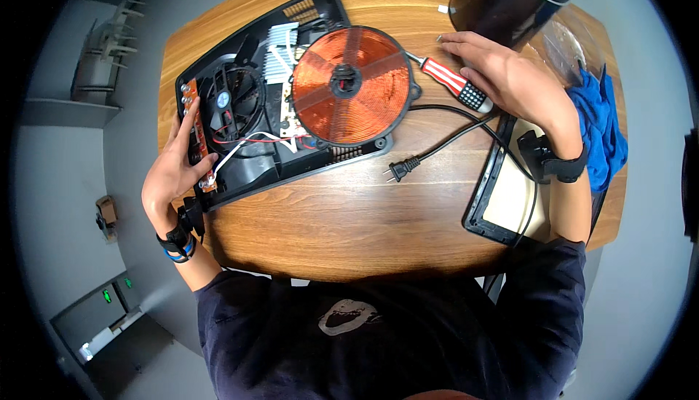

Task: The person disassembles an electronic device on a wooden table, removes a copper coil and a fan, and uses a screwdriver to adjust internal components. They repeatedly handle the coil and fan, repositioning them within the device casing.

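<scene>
The opened induction cooker base (247, 174), a black casing, lies on the table at left. It contains a round copper coil (386, 72), a black fan (240, 97) and a silvery heat sink (279, 54). My left hand (171, 167) is at its left edge, fingers and thumb around a narrow orange circuit board (204, 170). My right hand (513, 83) is open, fingers stretched out beside a screwdriver (445, 76) with a red-and-white striped handle. A tiny dark piece (439, 38) lies at its fingertips; I cannot tell its kind.
A black power cord with a two-pin plug (399, 170) crosses the table (328, 225). Below my right wrist lies a black-framed panel (502, 203). A dark glossy container (502, 3), clear plastic (571, 39) and a blue cloth (597, 130) are at the right.
</scene>
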`<control>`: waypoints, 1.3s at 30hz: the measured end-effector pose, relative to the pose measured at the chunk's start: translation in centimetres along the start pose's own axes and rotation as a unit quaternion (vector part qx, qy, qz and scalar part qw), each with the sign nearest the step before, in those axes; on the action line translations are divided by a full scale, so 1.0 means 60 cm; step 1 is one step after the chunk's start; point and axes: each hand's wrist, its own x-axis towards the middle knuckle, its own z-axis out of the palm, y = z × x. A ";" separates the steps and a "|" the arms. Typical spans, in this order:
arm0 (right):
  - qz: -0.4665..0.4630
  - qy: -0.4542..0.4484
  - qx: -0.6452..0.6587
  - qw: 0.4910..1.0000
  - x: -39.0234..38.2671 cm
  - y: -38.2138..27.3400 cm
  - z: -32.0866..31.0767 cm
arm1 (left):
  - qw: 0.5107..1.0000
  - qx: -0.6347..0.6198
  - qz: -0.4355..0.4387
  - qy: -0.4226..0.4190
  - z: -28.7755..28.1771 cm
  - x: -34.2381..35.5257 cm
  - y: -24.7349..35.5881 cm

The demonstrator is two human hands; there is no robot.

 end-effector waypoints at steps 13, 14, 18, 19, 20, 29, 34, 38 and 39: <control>-0.036 -0.068 0.001 0.997 0.131 0.032 0.013 | 0.990 0.115 -0.019 -0.074 -0.023 0.009 0.011; -0.061 -0.035 0.024 0.997 0.131 0.032 0.015 | 0.990 0.112 -0.027 -0.084 -0.028 0.010 0.010; -0.006 -0.050 0.024 0.998 0.124 0.024 0.015 | 0.989 0.114 0.002 -0.090 -0.052 0.013 0.013; 0.007 -0.058 0.014 0.998 0.123 0.020 0.012 | 0.990 0.121 0.014 -0.069 -0.056 0.013 0.014; 0.020 -0.066 0.003 0.998 0.122 0.016 0.009 | 0.991 0.127 0.027 -0.037 -0.057 0.009 0.018; 0.103 -0.029 -0.018 0.994 0.155 -0.062 -0.049 | 0.967 0.046 0.235 -0.083 -0.055 -0.005 0.030; 0.099 -0.002 0.041 0.994 0.184 -0.150 -0.050 | 0.957 0.087 0.271 -0.049 -0.039 -0.007 0.035; 0.002 -0.032 0.067 0.997 0.204 -0.206 -0.034 | 0.956 0.094 0.272 -0.062 -0.024 -0.007 0.041; -0.009 -0.046 0.076 0.996 0.203 -0.218 -0.029 | 0.955 0.093 0.277 -0.059 -0.022 -0.007 0.042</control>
